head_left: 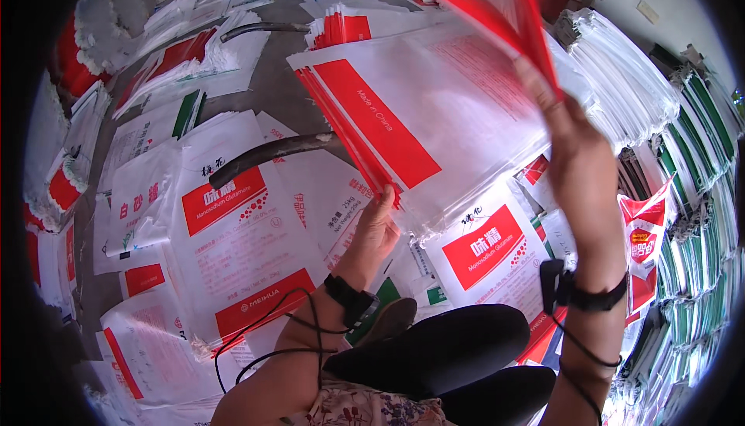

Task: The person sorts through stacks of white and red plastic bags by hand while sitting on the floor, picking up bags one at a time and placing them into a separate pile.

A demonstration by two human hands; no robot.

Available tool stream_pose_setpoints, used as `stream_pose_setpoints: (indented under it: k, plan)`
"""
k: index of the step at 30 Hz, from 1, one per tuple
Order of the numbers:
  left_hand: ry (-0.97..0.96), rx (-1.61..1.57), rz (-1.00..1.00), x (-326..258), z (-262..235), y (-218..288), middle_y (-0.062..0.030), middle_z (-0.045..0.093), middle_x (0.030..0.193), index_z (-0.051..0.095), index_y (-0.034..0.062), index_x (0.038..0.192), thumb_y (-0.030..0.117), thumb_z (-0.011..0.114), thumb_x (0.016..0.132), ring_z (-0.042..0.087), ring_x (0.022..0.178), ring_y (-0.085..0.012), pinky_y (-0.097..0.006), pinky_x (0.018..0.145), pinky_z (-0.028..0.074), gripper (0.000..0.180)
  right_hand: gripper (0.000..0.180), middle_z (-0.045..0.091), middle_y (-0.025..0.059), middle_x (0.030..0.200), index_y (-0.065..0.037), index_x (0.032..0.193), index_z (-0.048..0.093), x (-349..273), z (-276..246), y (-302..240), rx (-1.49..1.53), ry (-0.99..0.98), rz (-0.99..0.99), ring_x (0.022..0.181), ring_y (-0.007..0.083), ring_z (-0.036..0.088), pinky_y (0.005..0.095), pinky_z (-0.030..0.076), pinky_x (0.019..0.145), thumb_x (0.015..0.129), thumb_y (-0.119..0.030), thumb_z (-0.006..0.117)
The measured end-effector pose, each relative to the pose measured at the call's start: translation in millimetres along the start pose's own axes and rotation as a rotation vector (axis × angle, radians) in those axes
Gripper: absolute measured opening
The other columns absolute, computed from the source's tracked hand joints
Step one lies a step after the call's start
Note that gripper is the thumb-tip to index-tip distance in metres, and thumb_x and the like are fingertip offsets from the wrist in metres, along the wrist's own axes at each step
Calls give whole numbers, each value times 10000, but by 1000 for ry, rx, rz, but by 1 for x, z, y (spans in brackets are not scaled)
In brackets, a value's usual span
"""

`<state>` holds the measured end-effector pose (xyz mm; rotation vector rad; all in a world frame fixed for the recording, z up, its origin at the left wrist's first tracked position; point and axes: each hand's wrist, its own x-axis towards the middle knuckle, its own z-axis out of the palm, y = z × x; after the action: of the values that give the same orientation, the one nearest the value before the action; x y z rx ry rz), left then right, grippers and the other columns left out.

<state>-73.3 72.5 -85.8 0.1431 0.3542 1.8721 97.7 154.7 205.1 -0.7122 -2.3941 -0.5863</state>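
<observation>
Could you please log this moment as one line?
left hand: at sack stack corner | right hand: holding red-edged sack aloft | nearby: more stacked sacks

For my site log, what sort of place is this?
Probably a sack store or sorting room: green-edged stacks at right, printed sacks at left, a red-banded pile by the left hand.

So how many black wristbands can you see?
2. One wristband is at the wrist of the left hand, the other wristband at that of the right hand. Both wrists show, so none seem hidden.

Bright centre, dark rim; the raised bag (469, 1) seems blurred.
</observation>
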Motion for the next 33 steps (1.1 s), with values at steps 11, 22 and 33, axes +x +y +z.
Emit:
stream_pose_setpoints:
  k: [11, 22, 33]
  plan:
    - [-67, 94, 86, 4, 9, -1, 22, 630, 1234, 567, 135, 1308, 243, 741, 920, 572, 1167, -112, -312, 971, 467, 440, 385, 659, 157, 999, -64, 1218, 653, -66, 101, -81, 171, -570, 28, 826, 288, 705, 385, 575, 670, 854, -191, 650]
    - [-50, 210, 108, 1, 16, -3, -26, 618, 1271, 510, 96, 1366, 173, 723, 928, 563, 1206, -159, -356, 1041, 446, 494, 289, 707, 111, 1139, -71, 1135, 700, -68, 165, -18, 430, -520, -32, 1003, 341, 665, 447, 537, 856, 930, -240, 586]
    - [-15, 140, 131, -2, 16, 2, -29, 611, 1290, 540, 97, 1340, 239, 716, 940, 555, 1229, -171, -395, 1078, 435, 459, 167, 659, 170, 854, -61, 1046, 660, -13, 32, 19, 216, -122, -136, 783, 360, 663, 452, 534, 704, 906, -56, 569]
